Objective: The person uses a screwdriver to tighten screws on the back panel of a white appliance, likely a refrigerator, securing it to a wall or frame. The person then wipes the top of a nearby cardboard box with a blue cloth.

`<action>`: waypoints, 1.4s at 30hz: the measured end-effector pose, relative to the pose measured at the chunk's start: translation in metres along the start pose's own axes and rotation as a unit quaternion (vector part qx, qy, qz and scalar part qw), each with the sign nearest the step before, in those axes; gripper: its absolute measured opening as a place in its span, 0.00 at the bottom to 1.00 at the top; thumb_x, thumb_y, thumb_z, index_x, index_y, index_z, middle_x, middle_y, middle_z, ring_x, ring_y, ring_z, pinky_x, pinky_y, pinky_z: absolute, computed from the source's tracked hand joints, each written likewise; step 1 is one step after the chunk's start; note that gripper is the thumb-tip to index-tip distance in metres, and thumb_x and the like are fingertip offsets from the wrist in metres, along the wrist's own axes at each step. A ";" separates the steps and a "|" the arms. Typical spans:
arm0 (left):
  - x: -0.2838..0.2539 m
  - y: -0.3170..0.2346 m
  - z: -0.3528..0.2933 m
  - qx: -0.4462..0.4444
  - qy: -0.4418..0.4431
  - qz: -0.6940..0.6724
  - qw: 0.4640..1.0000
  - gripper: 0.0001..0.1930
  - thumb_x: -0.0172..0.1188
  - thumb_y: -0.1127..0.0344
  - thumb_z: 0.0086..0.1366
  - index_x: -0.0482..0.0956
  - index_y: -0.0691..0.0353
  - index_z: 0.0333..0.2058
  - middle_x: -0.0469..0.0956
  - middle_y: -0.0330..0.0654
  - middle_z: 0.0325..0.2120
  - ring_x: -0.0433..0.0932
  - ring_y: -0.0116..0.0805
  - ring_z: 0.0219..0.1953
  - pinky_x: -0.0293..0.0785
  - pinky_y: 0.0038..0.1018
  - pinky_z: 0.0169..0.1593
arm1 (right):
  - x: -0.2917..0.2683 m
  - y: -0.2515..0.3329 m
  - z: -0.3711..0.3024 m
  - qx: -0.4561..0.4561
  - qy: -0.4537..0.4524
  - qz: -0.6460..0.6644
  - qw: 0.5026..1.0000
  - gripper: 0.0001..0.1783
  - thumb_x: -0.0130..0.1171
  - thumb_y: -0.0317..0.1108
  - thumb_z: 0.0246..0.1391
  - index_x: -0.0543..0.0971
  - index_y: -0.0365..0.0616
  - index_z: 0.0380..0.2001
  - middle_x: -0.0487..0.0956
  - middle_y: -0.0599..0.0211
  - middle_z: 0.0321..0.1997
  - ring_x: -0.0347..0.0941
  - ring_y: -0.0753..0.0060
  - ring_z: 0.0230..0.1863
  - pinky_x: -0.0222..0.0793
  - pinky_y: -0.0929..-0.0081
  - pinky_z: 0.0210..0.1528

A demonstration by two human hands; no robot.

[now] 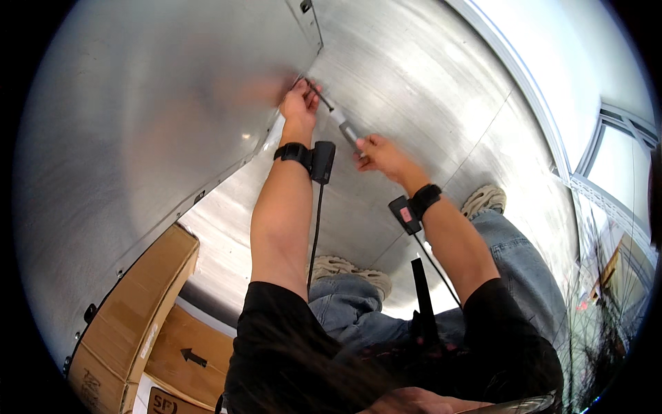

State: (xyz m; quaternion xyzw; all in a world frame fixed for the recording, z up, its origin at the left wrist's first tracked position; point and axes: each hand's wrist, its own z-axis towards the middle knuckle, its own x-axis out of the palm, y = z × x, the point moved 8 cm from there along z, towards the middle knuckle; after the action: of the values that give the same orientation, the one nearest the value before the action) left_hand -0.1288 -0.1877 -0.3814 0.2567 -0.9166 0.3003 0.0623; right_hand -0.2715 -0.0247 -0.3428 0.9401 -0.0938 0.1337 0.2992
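The fingers of the right hand (383, 160) are curled closed on the butt end of a screwdriver (343, 123), thumb along its grey-and-white handle. The left hand (299, 103) has its fingers bent in close around the far end of the dark, thin shaft (320, 95); whether they pinch the shaft, a fastener or only the metal beside it, I cannot tell (the tip is hidden there). The screwdriver slants between the two hands, its tip end at the lower edge of a large sheet-metal panel (186, 96), near that panel's far corner.

It should handle as a light, stiff tool, not fragile; the thick handle looks the surest hold, with the smooth shaft likelier to slip and best only steadied. The panel looks rigid and slick, its edge perhaps sharp to bare skin.

Each wrist wears a black strap, with a small black module on the left (323, 163) and another on the right (405, 214). Farther out, a cardboard carton (131, 303) lies against the panel's near lower edge, on the grey floor (414, 83).
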 end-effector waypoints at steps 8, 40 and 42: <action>-0.034 0.009 0.026 0.030 0.058 -0.069 0.995 0.06 0.53 0.66 0.62 0.75 0.57 0.37 0.78 0.36 0.26 0.73 0.26 0.20 0.68 0.20 0.22 | 0.013 0.013 -0.066 0.009 0.049 0.044 0.998 0.22 0.50 0.44 0.59 0.67 0.40 0.50 0.74 0.63 0.33 0.73 0.70 0.30 0.74 0.68 0.35; 0.255 -0.167 -0.547 0.207 0.319 0.281 0.881 0.32 0.53 0.71 0.62 0.50 0.64 0.63 0.71 0.42 0.43 0.73 0.28 0.40 0.71 0.22 0.40 | 0.063 0.370 -0.458 -0.140 0.037 -0.044 0.989 0.16 0.58 0.41 0.53 0.70 0.43 0.39 0.75 0.68 0.30 0.71 0.77 0.28 0.66 0.78 0.28; 0.260 -0.191 -0.616 0.199 0.344 0.291 0.870 0.33 0.54 0.70 0.62 0.49 0.64 0.63 0.71 0.43 0.45 0.74 0.28 0.40 0.70 0.22 0.40 | 0.084 0.393 -0.524 -0.131 0.013 -0.093 0.987 0.17 0.61 0.41 0.50 0.71 0.43 0.38 0.74 0.69 0.29 0.69 0.78 0.29 0.65 0.79 0.29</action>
State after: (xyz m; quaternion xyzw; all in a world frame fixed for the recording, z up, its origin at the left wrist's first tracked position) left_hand -0.2802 -0.0733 0.2878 -0.1348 -0.7909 0.5504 0.2310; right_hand -0.3947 -0.0408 0.3058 0.8956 -0.0183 0.1044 0.4321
